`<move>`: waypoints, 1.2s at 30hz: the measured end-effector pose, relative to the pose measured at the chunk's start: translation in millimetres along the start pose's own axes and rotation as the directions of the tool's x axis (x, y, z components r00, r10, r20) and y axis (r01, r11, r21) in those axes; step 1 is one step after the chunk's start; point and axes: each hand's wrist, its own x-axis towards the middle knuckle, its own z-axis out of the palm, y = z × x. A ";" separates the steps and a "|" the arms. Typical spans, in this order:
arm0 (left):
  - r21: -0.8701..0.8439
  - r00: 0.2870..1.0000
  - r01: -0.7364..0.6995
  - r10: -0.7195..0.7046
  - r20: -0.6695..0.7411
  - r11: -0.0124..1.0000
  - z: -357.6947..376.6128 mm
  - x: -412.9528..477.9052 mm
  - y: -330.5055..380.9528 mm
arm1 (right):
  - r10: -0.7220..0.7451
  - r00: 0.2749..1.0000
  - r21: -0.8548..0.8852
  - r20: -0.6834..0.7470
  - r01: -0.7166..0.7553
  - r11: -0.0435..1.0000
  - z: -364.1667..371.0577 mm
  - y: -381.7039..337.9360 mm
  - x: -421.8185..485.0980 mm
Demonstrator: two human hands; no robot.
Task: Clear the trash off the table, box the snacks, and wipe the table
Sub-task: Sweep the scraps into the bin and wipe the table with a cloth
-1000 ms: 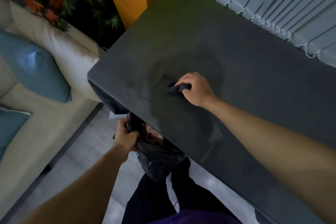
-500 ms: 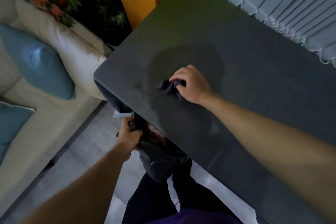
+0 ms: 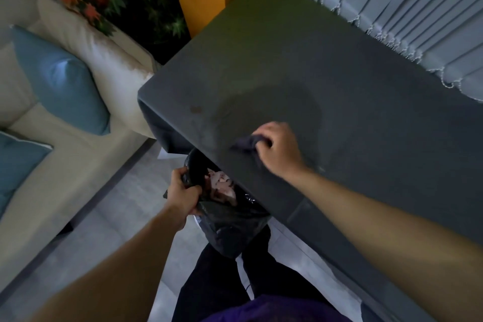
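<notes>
grey desk (image 3: 366,112), possibly damp, between sofa (image 3: 52,165) and blinds (image 3: 418,8), right hand (image 3: 281,149) grip curled round cloth (image 3: 244,143), left hand (image 3: 183,192) clamped on black bag (image 3: 230,227)

Left hand (image 3: 183,196), right hand (image 3: 281,150) (both clenched)

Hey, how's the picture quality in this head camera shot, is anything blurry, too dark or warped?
Head view: dim overall, and the table reads dark, with a rounder, darker patch by the right hand, shadow or damp, cannot tell. That hand and its cloth are smeared by blur. The left hand on the black bag is sharper. Wide-angle stretch fans the blinds.
</notes>
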 end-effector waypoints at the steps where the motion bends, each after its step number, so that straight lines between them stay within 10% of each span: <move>1: -0.003 1.000 -0.006 0.006 -0.011 1.000 0.3 -3.9 -4.4 | 0.086 0.987 -0.075 -0.137 -0.097 0.993 -7.7 8.6 4.8; 4: 0.005 0.997 -0.043 0.043 -0.064 0.999 -0.5 -16.4 -15.8 | 0.309 0.942 -0.318 -0.133 -0.336 0.886 -31.6 22.1 15.6; 10: -0.056 0.994 -0.080 0.075 -0.081 0.995 -12.7 -41.7 -36.3 | 0.317 0.948 -0.622 -0.033 -0.268 0.736 -34.6 8.4 8.8; 16: -0.110 0.994 -0.085 0.076 -0.084 0.990 -51.7 -62.5 -51.8 | -0.206 0.964 -0.133 0.169 0.229 0.964 10.2 -46.5 -23.9; 20: -0.127 0.991 -0.102 0.090 -0.100 0.987 -94.6 -71.5 -61.3 | -0.152 0.856 -0.017 0.495 0.184 0.983 58.2 -78.8 -45.3; 27: -0.232 0.982 -0.139 0.104 -0.155 0.963 -179.5 -79.9 -87.9 | 0.254 0.829 -0.580 0.498 0.101 0.809 115.6 -123.9 -56.8; 32: -0.229 0.967 -0.134 0.077 -0.242 0.964 -232.0 -74.6 -103.2 | 0.194 0.825 -0.367 0.531 0.018 0.930 147.6 -159.7 -52.6; 36: 0.095 0.901 -0.181 0.203 -0.384 0.979 -266.2 -64.8 -112.4 | 0.107 0.844 -0.307 0.525 0.070 0.949 165.7 -188.9 -48.1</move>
